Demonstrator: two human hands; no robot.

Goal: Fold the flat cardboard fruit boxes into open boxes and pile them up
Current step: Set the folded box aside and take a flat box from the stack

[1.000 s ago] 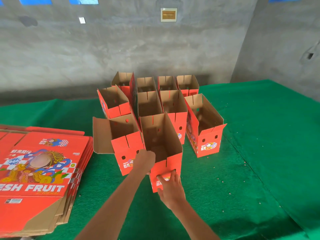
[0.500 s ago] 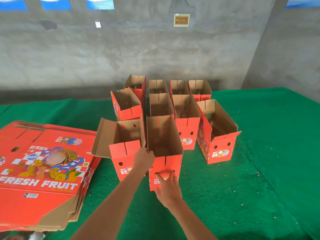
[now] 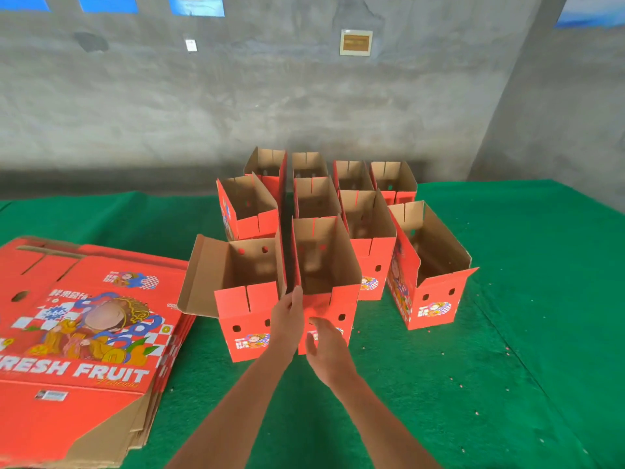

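So the newest folded box (image 3: 326, 282) sits in the front row of the cluster of open boxes (image 3: 338, 211), roughly mid-bench and a bit toward the far edge, packed tight against its left neighbour (image 3: 248, 299), the one with a flap sticking out sideways. The left hand (image 3: 287, 319) is up at the front left corner of the newest box, fingers mostly straight and touching the rim right where the two boxes meet, not really gripping anything as far as I can see. The right hand (image 3: 326, 343) hovers just in front of the box's near face, fingers loose and spread, holding nothing, maybe brushing the cardboard but I can't tell for sure. Looks to me like this box is basically placed and both hands are about done with it. The thing that matters next is the stack of flat boxes (image 3: 77, 350), which lies at the near left corner of the green bench (image 3: 507, 367), well to the left of both hands, long side running roughly left to right along the near edge. The left hand is clearly the closer one, so I'd guess it reaches over first for the top sheet, with the right following to help open it up.
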